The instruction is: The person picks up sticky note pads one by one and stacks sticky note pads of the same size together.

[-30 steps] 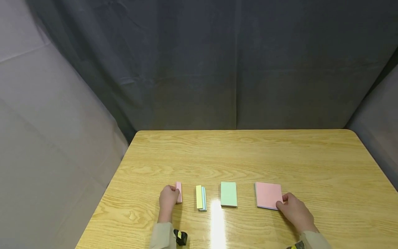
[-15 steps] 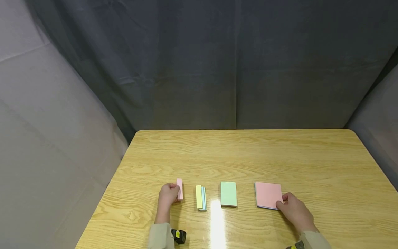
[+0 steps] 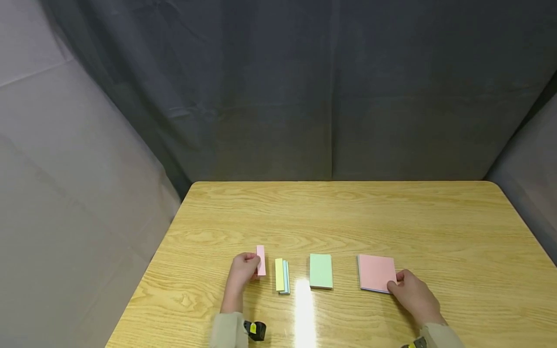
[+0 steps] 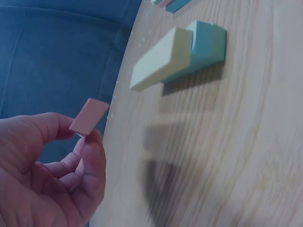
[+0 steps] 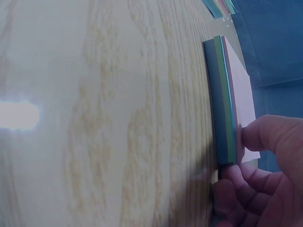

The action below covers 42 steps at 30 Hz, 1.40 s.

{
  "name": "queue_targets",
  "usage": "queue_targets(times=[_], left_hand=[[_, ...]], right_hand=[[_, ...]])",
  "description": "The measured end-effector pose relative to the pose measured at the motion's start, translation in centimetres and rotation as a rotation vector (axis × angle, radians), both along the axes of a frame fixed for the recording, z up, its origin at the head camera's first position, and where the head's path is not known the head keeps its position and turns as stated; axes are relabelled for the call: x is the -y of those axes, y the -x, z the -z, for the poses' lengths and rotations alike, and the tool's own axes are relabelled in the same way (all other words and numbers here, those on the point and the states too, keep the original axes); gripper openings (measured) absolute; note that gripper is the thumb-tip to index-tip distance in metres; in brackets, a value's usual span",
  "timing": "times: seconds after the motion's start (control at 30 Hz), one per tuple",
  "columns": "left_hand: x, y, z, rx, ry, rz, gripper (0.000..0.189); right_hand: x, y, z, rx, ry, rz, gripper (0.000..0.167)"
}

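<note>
My left hand pinches a narrow pink sticky note pad between thumb and fingers; in the left wrist view the pad is raised above the table. Just right of it lie narrow pads, a yellow one resting partly over light blue and green ones. My right hand grips the near right corner of a square stack of sticky notes, thumb on the pink top pad. Blue and green layers show under the pink in the right wrist view.
A stack of mid-sized pads with a green top lies between the narrow pads and the square stack. The wooden table ends at a dark curtain behind, with pale cloth along the left.
My left hand has lifted the narrow pink pad and carried it right and slightly away from me, closer to the yellow pad. My right hand stays on the square stack.
</note>
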<state>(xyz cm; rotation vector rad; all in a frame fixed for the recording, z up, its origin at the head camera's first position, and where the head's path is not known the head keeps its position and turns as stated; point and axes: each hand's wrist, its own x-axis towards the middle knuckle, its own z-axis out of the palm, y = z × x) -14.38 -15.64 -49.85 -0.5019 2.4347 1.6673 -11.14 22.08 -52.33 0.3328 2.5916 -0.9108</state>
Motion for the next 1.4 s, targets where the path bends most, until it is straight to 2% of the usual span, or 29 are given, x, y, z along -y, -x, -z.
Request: queue_targets(times=[0.43, 0.77, 1.03, 1.23, 1.4], left_hand=[[-1.0, -0.4, -0.6, 0.001, -0.064, 0.032, 0.029], [-1.7, -0.5, -0.9, 0.034, -0.184, 0.065, 0.032], [-2.4, -0.7, 0.0, 0.053, -0.220, 0.100, 0.032], [-2.7, -1.0, 1.0, 0.062, -0.229, 0.083, 0.026], [-3.0, -1.6, 1.4, 0.070, -0.192, 0.075, 0.023]], right_hand=[[0.0, -0.1, 0.5, 0.009, -0.005, 0.008, 0.042], [-0.2, 0.1, 0.6, 0.006, -0.007, 0.011, 0.043], [-0.2, 0.2, 0.4, 0.001, -0.012, 0.012, 0.044], [-0.1, 0.1, 0.3, 0.010, -0.007, 0.024, 0.043], [0.0, 0.1, 0.4, 0.005, -0.012, 0.023, 0.043]])
